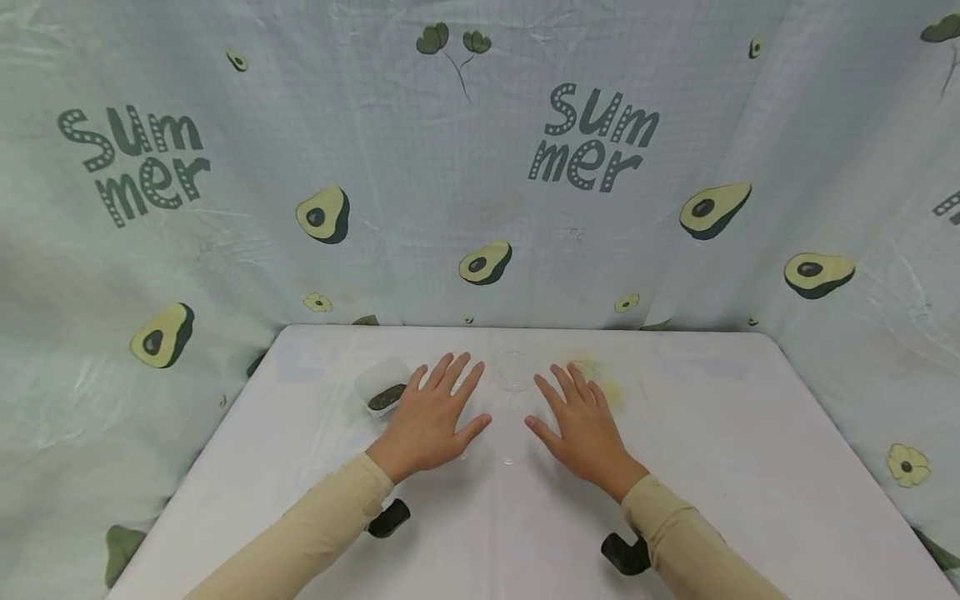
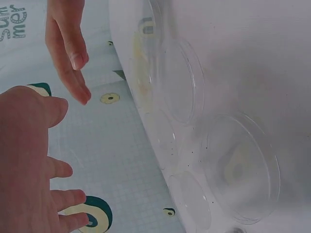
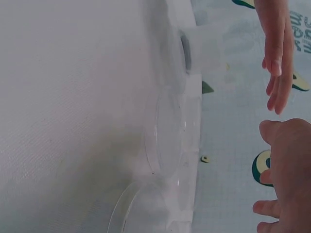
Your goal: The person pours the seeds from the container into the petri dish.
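Note:
My left hand [image 1: 431, 421] hovers above the table with its fingers spread, holding nothing. To its right, my right hand [image 1: 585, 429] is held up in the same way, fingers apart and nothing in it. Beneath and between the hands lie several clear, round, shallow dishes, one a dish [image 1: 514, 372] near the back. The left wrist view shows a larger dish [image 2: 238, 170] and another dish [image 2: 182, 82] beside it. Just past my left fingers lies a translucent container [image 1: 382, 372] with dark, grainy contents [image 1: 387, 398]; my hand partly covers it.
A yellowish patch [image 1: 607, 387] shows behind my right hand; what it is stays unclear. The white table [image 1: 750, 467] meets a curtain [image 1: 420, 150] printed with avocados along its back edge. Black devices [image 1: 626, 554] sit at both wrists.

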`<state>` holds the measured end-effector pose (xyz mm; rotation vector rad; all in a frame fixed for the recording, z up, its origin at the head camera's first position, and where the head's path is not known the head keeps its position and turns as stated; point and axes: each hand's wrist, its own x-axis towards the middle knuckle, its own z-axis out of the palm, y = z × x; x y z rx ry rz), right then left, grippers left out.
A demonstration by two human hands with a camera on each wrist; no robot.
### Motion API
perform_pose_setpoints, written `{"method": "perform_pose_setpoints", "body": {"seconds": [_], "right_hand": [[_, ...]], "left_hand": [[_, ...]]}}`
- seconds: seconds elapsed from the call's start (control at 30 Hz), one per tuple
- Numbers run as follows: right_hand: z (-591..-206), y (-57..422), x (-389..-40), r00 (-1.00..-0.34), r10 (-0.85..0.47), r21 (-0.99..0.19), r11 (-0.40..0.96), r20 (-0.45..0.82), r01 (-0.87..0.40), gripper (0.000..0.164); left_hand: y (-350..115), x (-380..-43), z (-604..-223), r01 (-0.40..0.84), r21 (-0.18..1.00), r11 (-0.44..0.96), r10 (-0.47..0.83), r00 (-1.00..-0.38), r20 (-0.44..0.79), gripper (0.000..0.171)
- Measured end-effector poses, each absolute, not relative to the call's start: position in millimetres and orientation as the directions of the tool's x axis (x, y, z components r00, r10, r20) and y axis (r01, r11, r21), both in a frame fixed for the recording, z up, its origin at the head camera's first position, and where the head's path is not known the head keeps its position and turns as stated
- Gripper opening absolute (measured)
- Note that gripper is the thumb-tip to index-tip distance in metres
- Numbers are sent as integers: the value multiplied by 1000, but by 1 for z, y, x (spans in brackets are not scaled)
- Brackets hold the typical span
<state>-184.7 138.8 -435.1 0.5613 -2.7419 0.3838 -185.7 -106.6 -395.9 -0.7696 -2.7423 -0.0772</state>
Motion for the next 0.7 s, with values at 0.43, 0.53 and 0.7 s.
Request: {"method": "perform_pose_setpoints", "body": {"seconds": [0.43,0.53,0.7], "right_hand": [[-434,133,-189,-875,-326,-222,880,357,-419,64],[-435,130,-191,-875,-326,-232,877,358,-421,64],[-434,126,-192,-875,-325,-241,873,358,-423,63]], "left_hand": [[-111,-184,-398,485,-15,875,469,-838,280,70],[-113,-183,-397,479,-6,878,461,-841,282,70],[-117,-180,-396,471,-1,882,450,-841,300,69]]}}
